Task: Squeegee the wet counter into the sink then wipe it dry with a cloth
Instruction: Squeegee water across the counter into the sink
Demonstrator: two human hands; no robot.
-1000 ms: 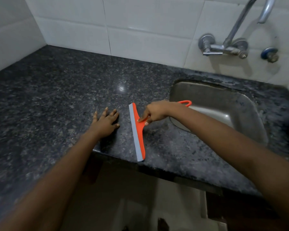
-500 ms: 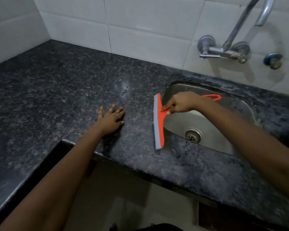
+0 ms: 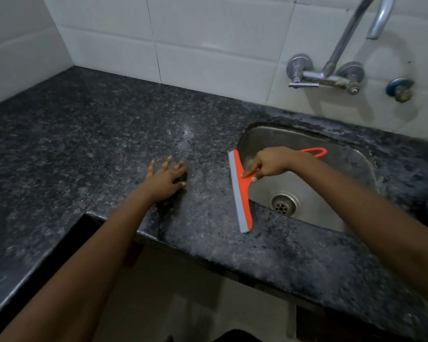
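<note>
Orange plastic with a grey rubber edge, the squeegee (image 3: 241,193) sits at the left lip of the sink (image 3: 351,169). Its long blade runs from the counter's (image 3: 97,144) front toward the wall, and its handle reaches right over the basin. The right hand (image 3: 269,165) grasps that handle just behind the blade, fingers curled round it. The left hand (image 3: 164,181) lies flat on the stone with fingers spread, holding nothing, left of the blade and apart from it. The dark speckled stone glints further back, seemingly wet, so the next pull probably begins there. A tap (image 3: 331,77) juts from white tiles above the basin.
</note>
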